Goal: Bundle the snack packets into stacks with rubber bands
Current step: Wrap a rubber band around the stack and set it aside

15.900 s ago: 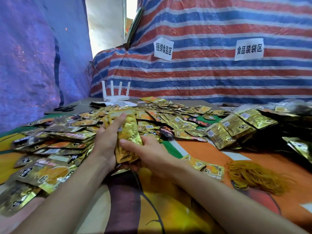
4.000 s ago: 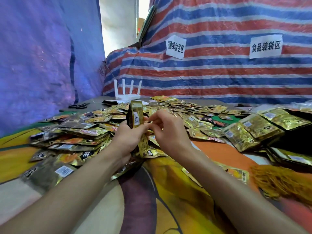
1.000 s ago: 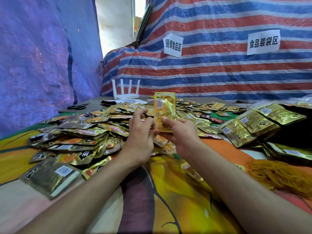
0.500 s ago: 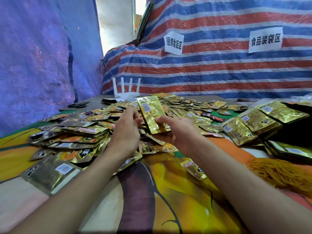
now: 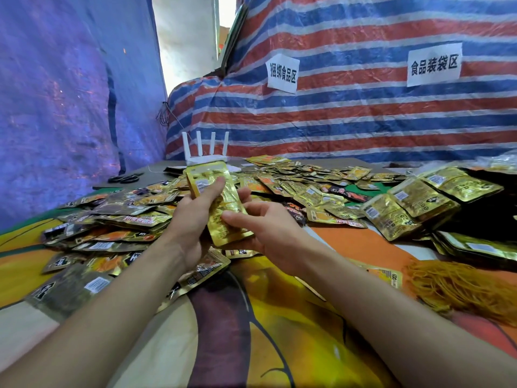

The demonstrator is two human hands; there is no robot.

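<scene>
A small stack of gold snack packets (image 5: 223, 203) stands tilted between my hands above the table. My left hand (image 5: 193, 217) grips it from the left, thumb across its upper face. My right hand (image 5: 265, 228) holds its lower right edge, thumb on the front and fingers behind. Loose gold and orange packets (image 5: 117, 219) lie heaped to the left and across the back. A pile of yellow rubber bands (image 5: 458, 287) lies at the right. No band shows on the held stack.
Bundled gold stacks (image 5: 408, 208) lie at the right by a dark bag (image 5: 492, 217). A white router (image 5: 207, 152) and black scissors (image 5: 124, 179) sit at the back left. Striped tarpaulin with two paper signs (image 5: 282, 72) closes the back. A colourful printed cloth (image 5: 274, 317) covers the table.
The held stack has swung from a flat tilt toward the right to more upright and nearer me. My left hand has closed around it; my right hand has slid to its lower edge.
</scene>
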